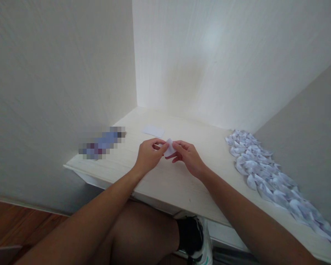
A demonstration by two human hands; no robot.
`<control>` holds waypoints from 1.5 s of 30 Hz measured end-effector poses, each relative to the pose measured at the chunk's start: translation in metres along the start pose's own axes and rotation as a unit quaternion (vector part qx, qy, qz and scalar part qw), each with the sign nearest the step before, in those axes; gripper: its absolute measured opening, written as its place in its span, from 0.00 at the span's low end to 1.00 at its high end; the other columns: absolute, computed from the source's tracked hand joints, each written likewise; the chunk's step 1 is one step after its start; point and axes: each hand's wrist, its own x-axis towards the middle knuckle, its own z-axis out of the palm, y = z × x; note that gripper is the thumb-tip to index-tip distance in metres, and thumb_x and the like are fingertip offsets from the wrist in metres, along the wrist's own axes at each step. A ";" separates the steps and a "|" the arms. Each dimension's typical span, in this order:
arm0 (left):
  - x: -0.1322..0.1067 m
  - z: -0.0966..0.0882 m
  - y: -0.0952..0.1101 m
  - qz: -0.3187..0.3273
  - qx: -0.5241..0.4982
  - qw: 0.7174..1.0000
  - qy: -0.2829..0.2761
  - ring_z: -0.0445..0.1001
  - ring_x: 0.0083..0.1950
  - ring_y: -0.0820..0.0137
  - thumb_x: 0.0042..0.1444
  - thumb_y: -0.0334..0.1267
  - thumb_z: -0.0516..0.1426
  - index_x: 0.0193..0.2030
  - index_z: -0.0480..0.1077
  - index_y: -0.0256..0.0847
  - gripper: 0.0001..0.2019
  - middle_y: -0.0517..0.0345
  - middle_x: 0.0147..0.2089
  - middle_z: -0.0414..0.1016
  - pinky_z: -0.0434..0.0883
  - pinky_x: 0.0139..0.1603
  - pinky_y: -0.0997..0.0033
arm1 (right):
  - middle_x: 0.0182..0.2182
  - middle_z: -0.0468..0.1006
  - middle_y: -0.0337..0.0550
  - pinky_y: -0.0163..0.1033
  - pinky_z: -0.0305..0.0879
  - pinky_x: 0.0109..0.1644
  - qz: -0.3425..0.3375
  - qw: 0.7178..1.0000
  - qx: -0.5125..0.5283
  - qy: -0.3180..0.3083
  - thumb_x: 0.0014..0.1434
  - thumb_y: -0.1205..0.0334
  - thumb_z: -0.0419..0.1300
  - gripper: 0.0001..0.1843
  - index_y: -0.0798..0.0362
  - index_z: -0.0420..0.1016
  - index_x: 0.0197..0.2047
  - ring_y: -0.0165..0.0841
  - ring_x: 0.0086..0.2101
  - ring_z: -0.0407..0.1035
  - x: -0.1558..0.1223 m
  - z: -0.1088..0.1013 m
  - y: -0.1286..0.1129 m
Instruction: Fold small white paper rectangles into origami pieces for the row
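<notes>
A small piece of white paper is held up between my two hands, above the middle of the pale tabletop. My left hand pinches its left side between thumb and fingers. On the right side, my right hand grips the same paper with thumb and forefinger, the other fingers curled beneath. Whether the paper is folded is too small to make out. Just beyond my left hand, a flat white sheet of paper lies on the table.
Along the right wall runs a long heap of folded white paper pieces. A blurred-out bluish item lies at the left edge. Pale walls enclose the table at the back and both sides. My leg and shoe are below the front edge.
</notes>
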 end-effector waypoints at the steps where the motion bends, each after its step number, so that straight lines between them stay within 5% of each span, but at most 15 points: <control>1: 0.000 0.000 -0.001 0.001 0.018 1.000 0.001 0.79 0.27 0.67 0.55 0.46 0.65 0.35 0.81 0.39 0.11 0.54 0.29 0.82 0.73 0.28 0.71 | 0.33 0.85 0.45 0.33 0.71 0.28 -0.002 1.000 -0.010 0.000 0.58 0.43 0.70 0.19 0.52 0.81 0.38 0.34 0.31 0.80 0.000 0.000 0.000; 10: -0.001 -0.008 0.001 0.008 0.144 0.984 -0.104 0.75 0.27 0.67 0.46 0.30 0.63 0.26 0.79 0.41 0.03 0.57 0.26 0.80 0.70 0.30 0.70 | 0.34 0.86 0.44 0.33 0.69 0.25 -0.058 0.991 -0.116 -0.019 0.58 0.51 0.69 0.16 0.51 0.79 0.46 0.33 0.28 0.79 0.002 -0.003 0.003; 18: 0.001 -0.014 0.004 -0.029 0.183 0.967 -0.172 0.73 0.20 0.69 0.46 0.28 0.61 0.38 0.75 0.39 0.10 0.56 0.29 0.78 0.63 0.18 0.74 | 0.40 0.87 0.46 0.39 0.72 0.34 -0.112 0.953 -0.281 -0.025 0.58 0.64 0.62 0.10 0.50 0.83 0.43 0.34 0.32 0.78 0.003 -0.003 0.013; 25: 0.006 -0.015 0.005 -0.051 0.197 0.955 -0.216 0.75 0.18 0.68 0.54 0.31 0.59 0.33 0.74 0.39 0.02 0.55 0.28 0.80 0.65 0.18 0.73 | 0.42 0.86 0.50 0.49 0.76 0.47 -0.263 0.849 -0.447 -0.101 0.62 0.65 0.64 0.08 0.49 0.86 0.41 0.42 0.42 0.79 -0.002 -0.008 0.012; 30: 0.008 -0.021 0.012 -0.043 0.220 0.943 -0.244 0.78 0.23 0.66 0.54 0.32 0.61 0.34 0.77 0.38 0.03 0.58 0.24 0.78 0.71 0.31 0.69 | 0.45 0.86 0.53 0.50 0.77 0.46 -0.355 0.781 -0.500 -0.118 0.67 0.64 0.63 0.09 0.53 0.85 0.46 0.41 0.41 0.77 -0.007 -0.014 0.020; 36: -0.005 -0.033 0.015 -0.018 0.302 0.925 -0.229 0.76 0.29 0.67 0.58 0.39 0.62 0.41 0.82 0.40 0.08 0.59 0.28 0.79 0.68 0.33 0.68 | 0.45 0.87 0.48 0.48 0.77 0.47 -0.367 0.765 -0.513 -0.132 0.69 0.64 0.63 0.08 0.55 0.85 0.42 0.39 0.41 0.75 -0.012 -0.016 0.025; 45: -0.020 -0.034 0.014 -0.022 0.303 0.940 -0.155 0.75 0.26 0.72 0.59 0.42 0.64 0.41 0.82 0.43 0.08 0.64 0.27 0.79 0.70 0.31 0.71 | 0.44 0.87 0.48 0.49 0.78 0.45 -0.373 0.763 -0.513 -0.127 0.68 0.66 0.63 0.09 0.59 0.85 0.42 0.43 0.42 0.74 -0.019 -0.013 0.025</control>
